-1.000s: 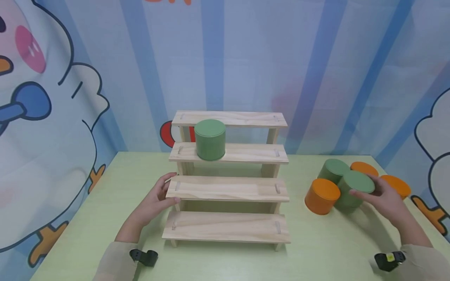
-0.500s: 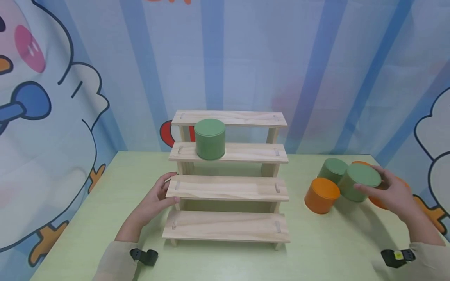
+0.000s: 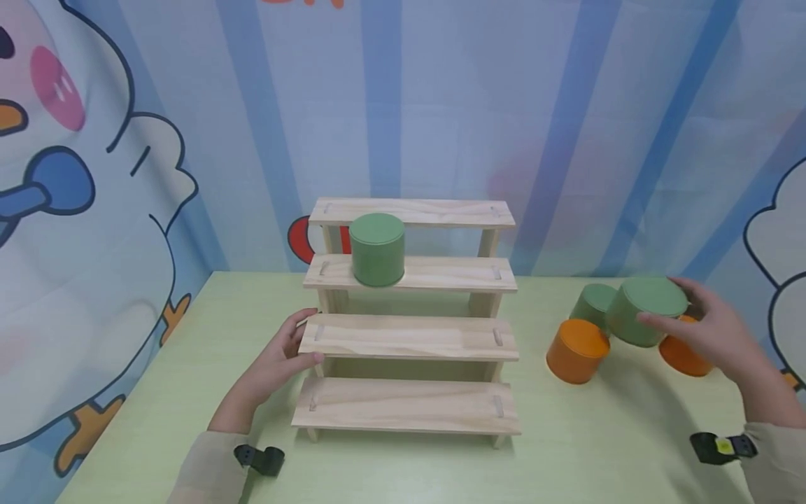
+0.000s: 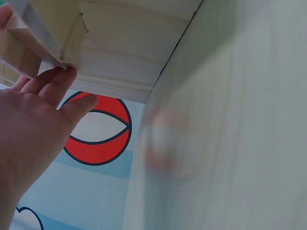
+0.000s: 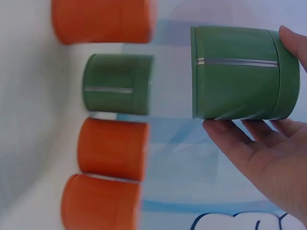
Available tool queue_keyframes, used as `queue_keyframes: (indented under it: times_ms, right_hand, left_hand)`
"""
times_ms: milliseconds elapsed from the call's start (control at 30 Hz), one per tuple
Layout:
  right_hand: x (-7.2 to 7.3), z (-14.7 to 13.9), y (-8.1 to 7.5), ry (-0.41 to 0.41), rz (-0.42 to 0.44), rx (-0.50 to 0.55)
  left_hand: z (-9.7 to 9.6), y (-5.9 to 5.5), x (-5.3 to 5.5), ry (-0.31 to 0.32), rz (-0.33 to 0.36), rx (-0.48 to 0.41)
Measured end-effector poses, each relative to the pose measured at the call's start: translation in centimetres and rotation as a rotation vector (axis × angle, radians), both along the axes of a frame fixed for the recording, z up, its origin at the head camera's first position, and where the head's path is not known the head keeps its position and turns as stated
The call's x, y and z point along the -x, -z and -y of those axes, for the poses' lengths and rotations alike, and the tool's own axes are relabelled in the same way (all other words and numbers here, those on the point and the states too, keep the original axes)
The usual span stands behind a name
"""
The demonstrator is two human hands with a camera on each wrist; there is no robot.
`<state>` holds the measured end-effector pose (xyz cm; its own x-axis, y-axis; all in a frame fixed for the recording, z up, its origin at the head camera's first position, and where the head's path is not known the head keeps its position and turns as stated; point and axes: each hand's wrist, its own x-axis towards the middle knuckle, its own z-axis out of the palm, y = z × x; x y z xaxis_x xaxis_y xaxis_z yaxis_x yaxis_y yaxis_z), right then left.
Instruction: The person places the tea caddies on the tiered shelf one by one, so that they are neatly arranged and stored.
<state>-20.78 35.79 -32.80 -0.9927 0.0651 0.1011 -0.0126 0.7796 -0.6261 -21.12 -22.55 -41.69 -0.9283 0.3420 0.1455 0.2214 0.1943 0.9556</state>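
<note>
In the head view, a four-tier wooden display stand (image 3: 409, 336) stands on the table. My left hand (image 3: 277, 360) holds the left end of its second tier from the bottom; the left wrist view shows the fingers (image 4: 57, 86) against the wood from below. A round green tin (image 3: 378, 252) sits toward the left of the third tier. My right hand (image 3: 718, 336) grips another green tin (image 3: 648, 311) by its sides, with the thumb on the near side. The right wrist view has this tin raised off the table, apart from the other tins.
On the table's right side stand an orange tin (image 3: 578, 352), a smaller-looking green tin (image 3: 593, 305) and another orange tin (image 3: 683, 355), partly hidden by my right hand. A third orange tin (image 5: 100, 203) appears in the right wrist view. A printed cloth backdrop (image 3: 441, 105) hangs behind.
My right hand has lifted the green tin from among the others and moved it slightly back and to the right. My left hand keeps its place on the stand.
</note>
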Motion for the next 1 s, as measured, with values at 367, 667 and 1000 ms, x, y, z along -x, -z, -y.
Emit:
queue_keyframes:
  times_ms: [367, 667, 1000]
  right_hand:
    - [0.1, 3.0, -3.5, -0.05, -0.034, 0.016]
    - [0.1, 5.4, -6.0, -0.09, 0.0, 0.007]
    - [0.2, 8.1, -8.0, -0.162, -0.04, 0.035]
  left_hand:
    - [0.1, 0.2, 0.1, 0.009, -0.002, -0.008]
    - [0.1, 0.2, 0.1, 0.005, -0.004, 0.004]
    - [0.1, 0.3, 0.2, -0.005, -0.003, -0.001]
